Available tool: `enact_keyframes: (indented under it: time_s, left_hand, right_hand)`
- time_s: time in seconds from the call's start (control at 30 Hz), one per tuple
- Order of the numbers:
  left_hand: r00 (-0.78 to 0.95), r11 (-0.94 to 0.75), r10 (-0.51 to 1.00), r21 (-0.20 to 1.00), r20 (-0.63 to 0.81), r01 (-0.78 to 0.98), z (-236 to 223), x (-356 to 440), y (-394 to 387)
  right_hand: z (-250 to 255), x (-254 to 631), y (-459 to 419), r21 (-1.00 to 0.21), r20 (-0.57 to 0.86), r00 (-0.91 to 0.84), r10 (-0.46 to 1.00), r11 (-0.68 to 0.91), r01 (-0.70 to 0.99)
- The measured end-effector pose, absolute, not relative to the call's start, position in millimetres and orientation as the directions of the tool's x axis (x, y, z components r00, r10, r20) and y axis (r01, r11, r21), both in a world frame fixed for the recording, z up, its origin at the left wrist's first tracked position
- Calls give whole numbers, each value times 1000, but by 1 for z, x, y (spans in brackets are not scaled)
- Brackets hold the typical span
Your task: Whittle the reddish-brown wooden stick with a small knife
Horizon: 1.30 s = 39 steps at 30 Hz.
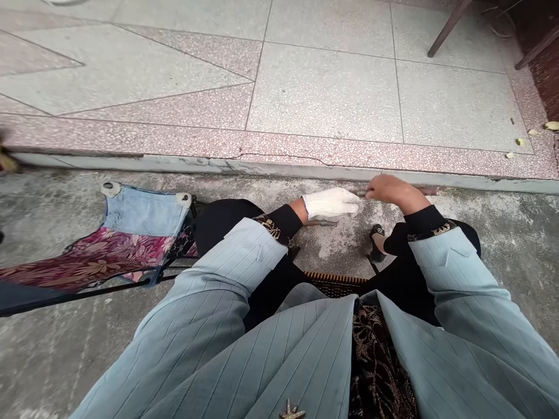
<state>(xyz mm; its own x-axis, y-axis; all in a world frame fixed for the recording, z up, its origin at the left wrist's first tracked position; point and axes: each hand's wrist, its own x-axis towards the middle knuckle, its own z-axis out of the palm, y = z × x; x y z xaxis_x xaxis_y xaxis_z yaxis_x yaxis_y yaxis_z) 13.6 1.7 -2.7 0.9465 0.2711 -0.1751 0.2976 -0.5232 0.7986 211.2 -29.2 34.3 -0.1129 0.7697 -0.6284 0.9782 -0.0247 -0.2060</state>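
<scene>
My left hand (332,202) wears a white knit glove, its fingers pressed together around the left end of a thin rod. How much of the rod lies inside the glove is hidden. My bare right hand (388,191) is closed around the middle of this rod (430,191), which has a reddish-brown right end and a ridged, metallic-looking stretch between my hands. The rod lies roughly level above the concrete, close to the step. Just below the glove, a second thin brownish rod-like piece (322,223) shows; its left part is hidden by my sleeve.
A raised terrazzo step (323,93) runs across in front of my hands. To the left stands a folding chair (144,209) with denim and floral cloth. A woven seat edge (336,282) shows between my legs. Wooden furniture legs (449,28) stand far right, near scattered leaves (519,141).
</scene>
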Motion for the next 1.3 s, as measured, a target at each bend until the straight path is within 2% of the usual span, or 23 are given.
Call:
enact_keyframes:
  time_s: [0.07,0.13,0.17,0.27,0.33,0.4,0.47,0.57,0.63,0.7,0.77,0.83,0.87,0.93,1.0,1.03,1.07,1.13,1.23,1.3]
  left_hand:
    - [931,-520,303,783,-203,340,-3,11,7]
    - [911,-449,351,814,-218,368,-3,8,12]
    - [902,-402,371,838,-220,370,-2,7,14]
    - [886,-244,416,914,-203,324,-1,5,14]
    - [873,-165,447,941,-196,296,-2,6,12]
    - [866,-143,461,947,-195,289,-4,8,9]
    - [872,-184,452,937,-187,296,-6,11,7]
    - [893,-277,414,910,-176,308,-10,12,6]
    - [917,-367,359,877,-175,311,-11,12,5]
    - [937,-458,308,838,-164,297,-9,11,5]
    - [946,-517,288,807,-151,286,-5,9,6]
    - [941,-534,299,789,-158,303,-1,6,7]
    - [934,-529,317,787,-164,317,2,5,9]
    - [918,-498,357,797,-173,343,5,2,11]
    - [902,-442,398,827,-166,347,5,1,14]
    - [894,-402,416,848,-168,346,4,1,15]
    - [884,-355,433,868,-177,347,2,1,15]
    - [858,-271,475,895,-197,356,-3,3,15]
    - [833,-191,508,914,-220,358,-9,7,10]
    - [849,-206,472,907,-237,367,-11,10,6]
  right_hand:
    - [35,208,-32,-325,-783,-297,547,46,944]
    - [42,212,-35,-539,-778,-502,377,7,842]
    - [46,215,-37,-633,-726,-580,370,-31,773]
    - [60,228,-40,-806,-540,-634,553,-123,579]
    - [65,234,-41,-884,-410,-538,736,-176,433]
    - [66,236,-41,-933,-293,-371,881,-179,312]
    - [63,237,-40,-941,-238,-199,951,-175,291]
    - [55,238,-35,-862,-270,-31,962,-227,454]
    - [49,237,-31,-707,-287,39,957,-239,666]
    - [44,233,-28,-469,-313,48,949,-199,860]
    - [39,226,-27,-250,-391,3,920,-109,962]
    - [37,219,-29,-142,-534,-71,843,-6,990]
    - [38,215,-30,-148,-617,-129,776,46,988]
    - [41,210,-35,-296,-751,-301,587,108,949]
    - [48,210,-39,-523,-753,-503,424,79,849]
    - [51,211,-41,-621,-707,-580,405,39,783]
    - [55,214,-43,-697,-649,-627,432,-6,717]
    - [61,222,-44,-796,-526,-623,579,-77,601]
    - [63,231,-42,-855,-400,-439,805,-155,495]
    - [60,232,-39,-859,-359,-289,888,-193,474]
